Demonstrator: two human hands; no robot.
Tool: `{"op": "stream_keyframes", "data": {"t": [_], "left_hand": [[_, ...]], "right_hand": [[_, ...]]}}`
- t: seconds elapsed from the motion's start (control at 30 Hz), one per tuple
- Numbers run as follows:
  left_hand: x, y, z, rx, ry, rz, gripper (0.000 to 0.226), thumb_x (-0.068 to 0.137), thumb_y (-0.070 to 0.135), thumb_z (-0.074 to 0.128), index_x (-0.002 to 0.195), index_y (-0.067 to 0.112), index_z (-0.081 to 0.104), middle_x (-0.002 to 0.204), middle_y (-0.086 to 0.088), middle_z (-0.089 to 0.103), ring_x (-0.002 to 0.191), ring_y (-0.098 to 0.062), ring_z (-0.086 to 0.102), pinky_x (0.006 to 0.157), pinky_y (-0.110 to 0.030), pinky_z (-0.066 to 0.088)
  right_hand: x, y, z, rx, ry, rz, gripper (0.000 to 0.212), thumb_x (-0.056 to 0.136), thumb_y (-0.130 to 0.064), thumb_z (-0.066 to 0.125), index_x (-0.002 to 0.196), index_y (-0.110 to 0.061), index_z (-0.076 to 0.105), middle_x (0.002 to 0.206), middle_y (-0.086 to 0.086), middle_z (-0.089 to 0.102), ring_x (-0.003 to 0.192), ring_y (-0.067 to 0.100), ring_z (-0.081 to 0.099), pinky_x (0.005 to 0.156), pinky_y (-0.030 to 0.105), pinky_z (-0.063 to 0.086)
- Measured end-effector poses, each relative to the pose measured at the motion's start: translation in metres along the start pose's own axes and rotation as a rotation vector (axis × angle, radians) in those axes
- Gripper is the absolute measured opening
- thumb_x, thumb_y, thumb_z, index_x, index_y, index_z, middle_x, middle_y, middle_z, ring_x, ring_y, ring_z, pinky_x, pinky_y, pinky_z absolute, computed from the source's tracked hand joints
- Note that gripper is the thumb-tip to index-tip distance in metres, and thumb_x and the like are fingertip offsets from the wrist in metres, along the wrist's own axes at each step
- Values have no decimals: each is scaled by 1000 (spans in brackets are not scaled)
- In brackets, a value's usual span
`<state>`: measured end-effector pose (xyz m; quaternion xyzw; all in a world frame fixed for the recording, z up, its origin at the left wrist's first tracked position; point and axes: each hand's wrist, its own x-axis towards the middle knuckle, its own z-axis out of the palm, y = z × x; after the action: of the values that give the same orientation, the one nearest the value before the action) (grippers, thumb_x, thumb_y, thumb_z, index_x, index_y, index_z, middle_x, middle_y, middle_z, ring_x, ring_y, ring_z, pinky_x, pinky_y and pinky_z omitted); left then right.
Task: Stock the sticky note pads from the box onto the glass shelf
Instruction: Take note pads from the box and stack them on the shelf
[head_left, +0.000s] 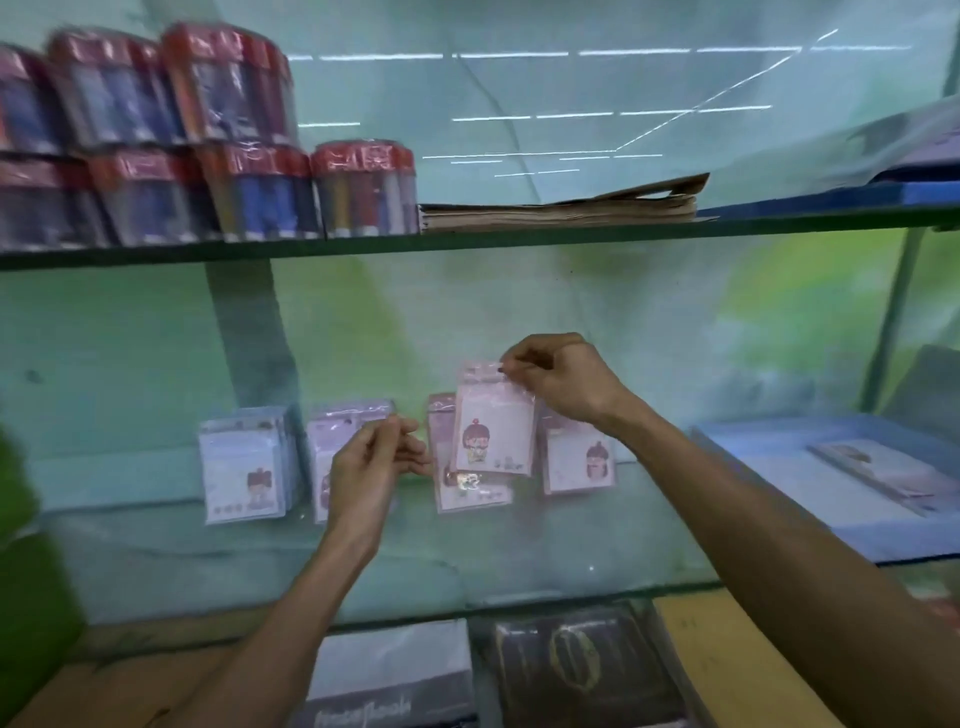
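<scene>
Above the glass shelf (363, 571), the right hand (563, 382) pinches a sticky note pad (496, 434), while at its eight o'clock the left hand (369, 467) curls loosely, holding nothing.

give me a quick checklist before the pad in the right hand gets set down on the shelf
1. Right hand pinches the pink pad by its top edge: ok.
2. Pad upright, picture facing out: ok.
3. Left hand clear of the landing spot: not ok, its fingers are beside the stack.
4. Pink stack below sits straight: cannot tell, blurred.
5. Glass shelf has free room in front: ok.
</scene>
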<state>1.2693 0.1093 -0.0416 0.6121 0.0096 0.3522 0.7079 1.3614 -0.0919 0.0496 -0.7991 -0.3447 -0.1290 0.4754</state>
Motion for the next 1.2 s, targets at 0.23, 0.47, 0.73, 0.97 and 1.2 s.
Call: {"op": "stream_keyframes", "data": {"t": [0.23,0.47,0.73,0.97,1.2], "left_hand": [[-7,7,-19,47,-1,28,25,101,13,48,88,2,66,67,-10,63,61,-22,61,60,-32,55],[-10,7,-23,57,-15,25,25,101,15,49,90,0,66,68,-10,63,64,-24,61,64,-38,54],[-11,1,25,28,-116,25,25,101,11,46,87,2,65,65,-9,61,57,-21,62,55,-27,55],[-29,-15,124,-39,-321,5,25,101,9,46,86,2,65,63,-7,62,57,-21,62,55,-26,54],[-46,-28,224,-111,-480,-69,24,101,12,47,89,2,64,67,-10,62,60,-22,64,56,-28,54]], "right_hand": [[-3,7,47,-192,-85,-13,12,90,-18,64,94,-15,74,86,-8,69,76,3,61,65,6,41],[-5,20,57,-306,-33,-80,17,89,-24,64,101,-18,74,103,-2,74,102,21,58,86,28,45],[-33,31,1,-433,175,-152,15,92,-17,60,98,-15,73,96,2,72,90,19,58,75,17,33],[-99,90,-102,-535,290,107,13,90,-19,63,98,-15,71,94,0,72,87,18,65,75,20,39],[-150,152,-201,-775,151,575,48,91,-39,61,127,-9,54,127,13,60,115,32,56,91,38,44]]}}
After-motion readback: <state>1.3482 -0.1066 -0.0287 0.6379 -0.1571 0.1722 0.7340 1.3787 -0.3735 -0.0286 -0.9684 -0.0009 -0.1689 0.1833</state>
